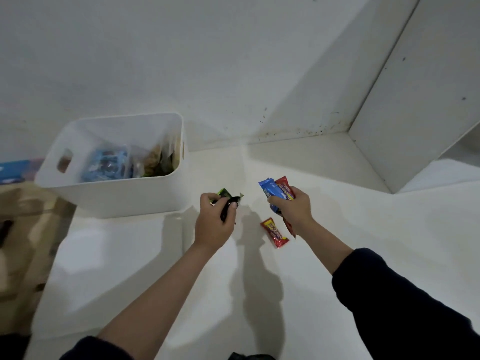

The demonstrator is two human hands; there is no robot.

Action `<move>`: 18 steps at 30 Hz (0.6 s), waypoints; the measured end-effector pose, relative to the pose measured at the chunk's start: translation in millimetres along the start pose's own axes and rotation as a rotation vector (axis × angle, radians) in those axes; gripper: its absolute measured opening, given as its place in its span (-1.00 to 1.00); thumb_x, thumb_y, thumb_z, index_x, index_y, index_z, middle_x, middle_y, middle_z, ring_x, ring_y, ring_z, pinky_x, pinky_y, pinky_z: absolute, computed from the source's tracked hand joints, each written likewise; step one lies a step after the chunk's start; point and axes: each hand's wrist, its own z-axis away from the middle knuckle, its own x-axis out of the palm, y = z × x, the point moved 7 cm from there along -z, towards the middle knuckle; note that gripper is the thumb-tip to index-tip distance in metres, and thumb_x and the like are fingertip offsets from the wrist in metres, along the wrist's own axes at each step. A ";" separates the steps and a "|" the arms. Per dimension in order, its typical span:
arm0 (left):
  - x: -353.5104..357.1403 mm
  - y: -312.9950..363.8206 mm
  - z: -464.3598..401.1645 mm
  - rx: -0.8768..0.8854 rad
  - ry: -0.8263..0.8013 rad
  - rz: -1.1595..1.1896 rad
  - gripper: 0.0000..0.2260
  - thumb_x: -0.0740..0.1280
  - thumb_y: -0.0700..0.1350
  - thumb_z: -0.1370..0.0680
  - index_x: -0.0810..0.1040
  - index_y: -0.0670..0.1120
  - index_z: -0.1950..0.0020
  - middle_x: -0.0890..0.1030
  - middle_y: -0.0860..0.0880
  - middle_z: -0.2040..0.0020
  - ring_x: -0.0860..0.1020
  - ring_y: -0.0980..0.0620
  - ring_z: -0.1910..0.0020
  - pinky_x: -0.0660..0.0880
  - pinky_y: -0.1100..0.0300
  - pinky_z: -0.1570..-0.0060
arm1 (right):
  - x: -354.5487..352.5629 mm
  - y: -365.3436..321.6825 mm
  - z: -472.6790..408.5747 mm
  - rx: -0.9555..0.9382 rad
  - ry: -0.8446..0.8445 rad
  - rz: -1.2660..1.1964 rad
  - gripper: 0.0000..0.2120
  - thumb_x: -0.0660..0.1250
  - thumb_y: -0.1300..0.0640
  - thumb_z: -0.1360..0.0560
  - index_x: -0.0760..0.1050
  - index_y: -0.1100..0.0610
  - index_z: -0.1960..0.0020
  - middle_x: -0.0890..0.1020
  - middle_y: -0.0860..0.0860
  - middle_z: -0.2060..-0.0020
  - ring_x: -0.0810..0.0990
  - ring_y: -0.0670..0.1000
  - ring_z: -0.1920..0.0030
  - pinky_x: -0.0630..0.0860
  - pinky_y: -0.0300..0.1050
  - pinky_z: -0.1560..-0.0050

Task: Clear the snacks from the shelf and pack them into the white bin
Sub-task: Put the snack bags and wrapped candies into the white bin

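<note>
Head view: the left hand [215, 219] grips a dark green-and-black snack packet [228, 201] just right of the white bin [114, 196], which stands on the white shelf [337, 255] against the back wall and already contains blue-wrapped snacks [106, 165] and brownish packets [155, 163]. The right hand [292, 206] clutches a bundle of blue and red snack bars [276, 189] above the shelf surface. One red-and-yellow wrapped snack bar [274, 232] lies loose on the shelf between the two forearms, just beside the right wrist.
</note>
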 end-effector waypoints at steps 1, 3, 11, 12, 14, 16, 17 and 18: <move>-15.8 2.7 -3.3 0.009 0.030 0.039 -0.66 0.18 0.11 -0.52 0.61 -0.10 0.04 0.36 -0.04 -0.03 0.52 0.04 0.30 0.57 0.11 0.26 | 11.9 -12.3 6.7 -0.014 -0.015 -0.031 -0.82 0.47 0.34 -0.28 0.52 0.23 0.18 0.53 0.12 0.35 0.50 0.10 0.33 0.54 0.00 0.20; -48.7 6.2 -12.4 0.022 0.095 0.107 -0.71 0.21 0.06 -0.53 0.61 -0.11 0.06 0.35 -0.05 -0.03 0.52 0.18 0.30 0.58 0.18 0.23 | 40.4 -38.0 20.4 -0.041 -0.061 -0.075 -0.82 0.46 0.35 -0.30 0.52 0.23 0.15 0.55 0.11 0.33 0.52 0.07 0.33 0.58 -0.02 0.17; -184.5 -10.4 -78.0 -0.129 0.383 0.266 -0.75 0.18 -0.04 -0.61 0.44 -0.10 0.23 0.46 -0.21 0.08 0.36 0.21 0.20 0.26 0.53 0.13 | 176.2 -145.1 51.3 -0.219 -0.203 -0.195 -0.78 0.51 0.29 -0.30 0.53 0.17 0.12 0.58 0.10 0.23 0.56 0.06 0.27 0.60 -0.08 0.21; -196.8 -16.2 -87.6 -0.161 0.405 0.302 -0.75 0.17 -0.04 -0.62 0.43 -0.08 0.23 0.45 -0.19 0.06 0.40 0.17 0.18 0.29 0.48 0.13 | 193.1 -156.8 52.4 -0.251 -0.212 -0.182 -0.78 0.51 0.27 -0.30 0.52 0.14 0.12 0.59 0.08 0.23 0.57 0.04 0.26 0.60 -0.06 0.19; -213.3 -30.2 -108.1 -0.207 0.434 0.400 -0.74 0.15 0.01 -0.61 0.44 -0.03 0.24 0.47 -0.18 0.05 0.45 0.07 0.19 0.38 0.26 0.09 | 223.9 -176.5 51.7 -0.308 -0.216 -0.165 -0.77 0.53 0.22 -0.30 0.52 0.11 0.12 0.58 0.04 0.24 0.56 0.01 0.27 0.57 -0.08 0.20; -223.3 -46.1 -126.4 -0.248 0.458 0.466 -0.73 0.14 0.07 -0.59 0.46 0.04 0.26 0.51 -0.22 0.05 0.45 0.04 0.22 0.41 0.12 0.09 | 248.9 -189.6 47.1 -0.339 -0.203 -0.176 -0.76 0.53 0.19 -0.30 0.51 0.11 0.12 0.57 0.01 0.27 0.53 -0.01 0.29 0.53 -0.13 0.23; -225.4 -54.9 -134.4 -0.275 0.461 0.478 -0.73 0.14 0.10 -0.57 0.48 0.05 0.26 0.53 -0.24 0.04 0.46 0.03 0.21 0.42 0.11 0.10 | 259.4 -192.6 42.6 -0.348 -0.188 -0.189 -0.76 0.53 0.19 -0.31 0.51 0.12 0.12 0.56 0.01 0.29 0.52 -0.02 0.31 0.52 -0.15 0.25; -226.0 -62.4 -141.3 -0.302 0.455 0.484 -0.73 0.14 0.11 -0.55 0.49 0.05 0.26 0.55 -0.25 0.03 0.47 0.02 0.20 0.42 0.11 0.11 | 268.1 -193.6 37.7 -0.353 -0.171 -0.202 -0.77 0.53 0.19 -0.31 0.50 0.13 0.13 0.55 0.00 0.31 0.50 -0.03 0.34 0.50 -0.17 0.27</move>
